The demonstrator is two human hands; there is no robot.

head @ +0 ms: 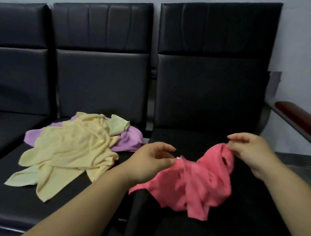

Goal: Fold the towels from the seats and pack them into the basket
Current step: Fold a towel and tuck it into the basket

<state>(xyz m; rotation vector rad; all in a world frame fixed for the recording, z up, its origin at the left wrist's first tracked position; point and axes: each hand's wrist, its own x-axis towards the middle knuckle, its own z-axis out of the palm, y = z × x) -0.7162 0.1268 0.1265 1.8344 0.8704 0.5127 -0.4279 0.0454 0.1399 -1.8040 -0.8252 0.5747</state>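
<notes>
A crumpled pink towel (192,182) hangs between my hands above the right black seat (196,139). My left hand (150,161) pinches its left top edge. My right hand (250,151) pinches its right top corner. On the middle seat (10,199) lies a loose heap: a pale yellow towel (72,148) on top, a light green towel (117,125) at the back and a purple towel (129,140) underneath. No basket is in view.
Three black padded seats stand in a row against a pale wall. A dark red armrest (302,120) on a metal frame sticks out at the right. The left seat (1,127) holds nothing.
</notes>
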